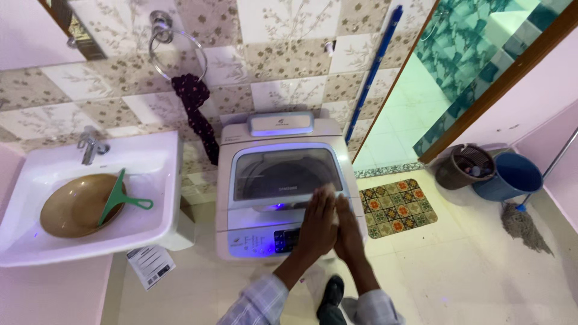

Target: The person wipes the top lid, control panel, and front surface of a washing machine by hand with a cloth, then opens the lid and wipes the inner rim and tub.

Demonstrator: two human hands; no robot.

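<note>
Both hands, left (317, 224) and right (348, 232), lie flat and open, side by side, on the washer lid (284, 174). The lid looks rigid, smooth and light; its front edge seems the best grip.

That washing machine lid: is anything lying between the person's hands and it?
Nothing visible does. Both the left hand and right hand rest side by side at the front edge of the washing machine, by its closed lid, which is bare on top.

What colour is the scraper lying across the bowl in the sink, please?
The scraper is green, lying across a brown bowl; it shows best in the head view.
</note>
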